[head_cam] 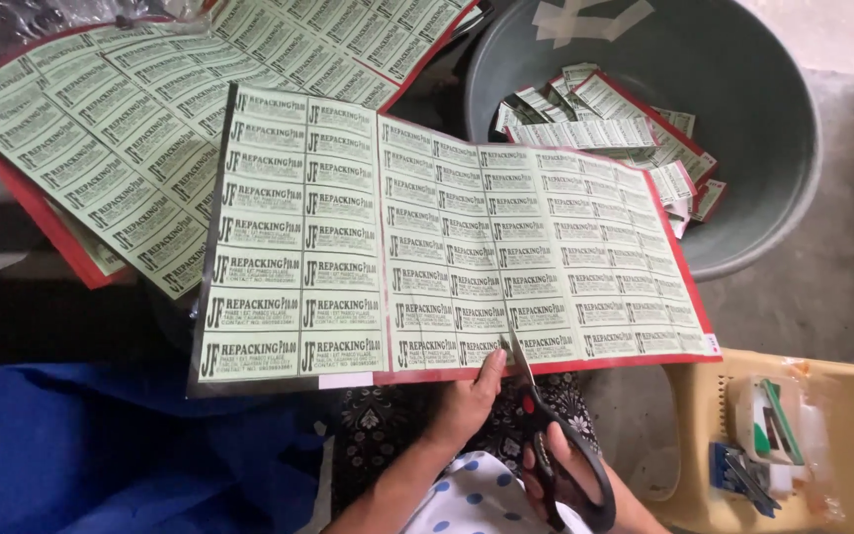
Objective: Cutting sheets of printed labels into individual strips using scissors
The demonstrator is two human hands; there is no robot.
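Above both hands [506,415], label sheet [447,237]

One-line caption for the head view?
Right hand scissors cut a green label sheet steadied by the left hand.

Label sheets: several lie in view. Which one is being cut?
The front label sheet, red-edged, held at its bottom edge by the left hand; the scissors in the right hand enter there.

Label sheets, basin and tray around the lap

The near sheet [447,237] overlaps a far-left sheet [121,129]; a basin [743,148] holding cut strips [605,119] lies far right; scissors [546,435] sit near, a tray [842,396] right.
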